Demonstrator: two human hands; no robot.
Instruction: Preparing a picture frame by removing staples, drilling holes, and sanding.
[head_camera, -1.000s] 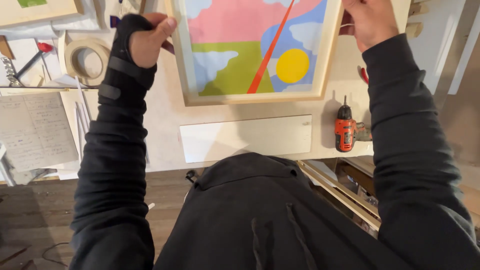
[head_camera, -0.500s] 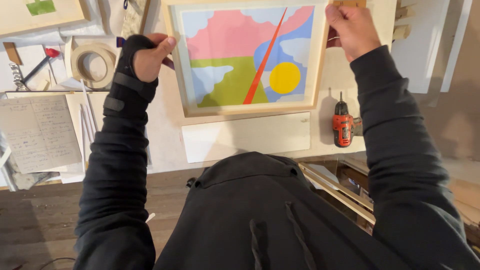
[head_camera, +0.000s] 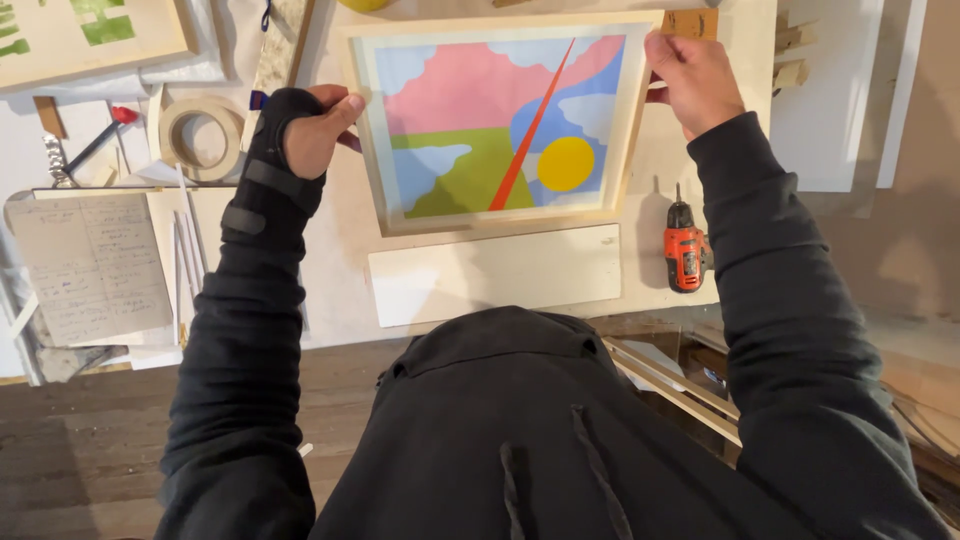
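Both hands have drawn the framed picture (head_camera: 500, 125) lower over the table (head_camera: 340, 270). Left hand (head_camera: 315, 130) fingers clasp its left edge; right hand (head_camera: 693, 80) fingers clasp its upper right corner. Tape roll (head_camera: 200, 137), orange drill (head_camera: 684, 250) and white board (head_camera: 495, 273) lie nearby, none obstructing.

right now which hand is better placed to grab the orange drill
Right. The right hand grips the frame's right edge, directly above the drill; the left hand is across the painting.
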